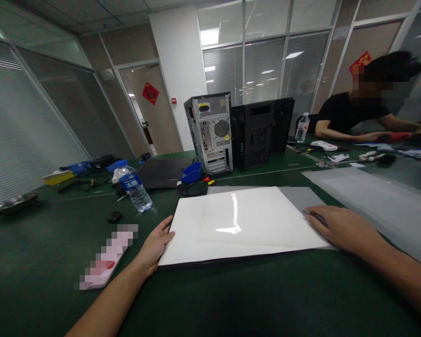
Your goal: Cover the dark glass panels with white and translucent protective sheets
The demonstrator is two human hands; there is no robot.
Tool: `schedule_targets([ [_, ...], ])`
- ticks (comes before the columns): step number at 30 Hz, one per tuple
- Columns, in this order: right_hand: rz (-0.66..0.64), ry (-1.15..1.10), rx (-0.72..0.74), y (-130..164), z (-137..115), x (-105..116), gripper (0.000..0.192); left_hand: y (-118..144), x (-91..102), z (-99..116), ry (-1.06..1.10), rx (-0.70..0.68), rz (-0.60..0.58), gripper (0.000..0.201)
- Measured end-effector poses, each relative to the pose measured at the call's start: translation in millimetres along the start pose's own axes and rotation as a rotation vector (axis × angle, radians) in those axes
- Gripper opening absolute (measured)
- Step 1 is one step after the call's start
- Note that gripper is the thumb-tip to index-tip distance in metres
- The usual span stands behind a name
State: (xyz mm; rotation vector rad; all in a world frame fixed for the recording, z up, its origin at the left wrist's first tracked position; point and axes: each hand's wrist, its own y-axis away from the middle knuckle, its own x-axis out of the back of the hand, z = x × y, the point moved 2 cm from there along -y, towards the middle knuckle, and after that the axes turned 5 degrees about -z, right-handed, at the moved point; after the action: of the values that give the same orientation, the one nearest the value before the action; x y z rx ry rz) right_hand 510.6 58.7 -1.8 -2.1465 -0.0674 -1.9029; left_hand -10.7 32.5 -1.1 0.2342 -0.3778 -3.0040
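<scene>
A flat white panel (185, 224) with a thin black edge lies in front of me, its left side in my left hand (155, 248). The left thumb rests on top and the fingers go round the black edge. A clear glossy sheet (252, 220) covers much of the panel and reflects the ceiling light. At the panel's right end is my right hand (340, 227), with its fingers curled together. Something thin and greyish shows at those fingertips, too unclear to name. A grey translucent sheet (301, 196) extends from under the panel at the back right.
On the green table (203, 299) stand an open computer case (212, 135) and black case parts (254, 135). Left are a water bottle (135, 189), a black mouse (114, 216) and a pink packet (112, 262). Large translucent sheets (375, 201) lie right. A co-worker (354, 112) sits beyond.
</scene>
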Motion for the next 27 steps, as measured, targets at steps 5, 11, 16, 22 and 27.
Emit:
schedule_targets([
  [5,-0.036,-0.085,0.097,1,-1,-3,0.053,1,-1.2,2,0.035,0.014,-0.001,0.090],
  [11,-0.058,-0.134,0.169,2,-12,-7,0.053,4,-2.1,3,0.067,0.009,0.004,0.089],
  [16,-0.115,-0.212,0.271,7,-16,-12,0.055,3,-1.1,2,0.062,-0.003,0.000,0.082],
  [22,-0.107,-0.257,0.372,7,-24,-13,0.049,0,0.8,1,0.066,-0.006,0.018,0.082],
  [27,0.080,-0.198,0.204,2,-16,-7,0.047,2,-1.1,2,0.066,-0.001,0.022,0.078],
])
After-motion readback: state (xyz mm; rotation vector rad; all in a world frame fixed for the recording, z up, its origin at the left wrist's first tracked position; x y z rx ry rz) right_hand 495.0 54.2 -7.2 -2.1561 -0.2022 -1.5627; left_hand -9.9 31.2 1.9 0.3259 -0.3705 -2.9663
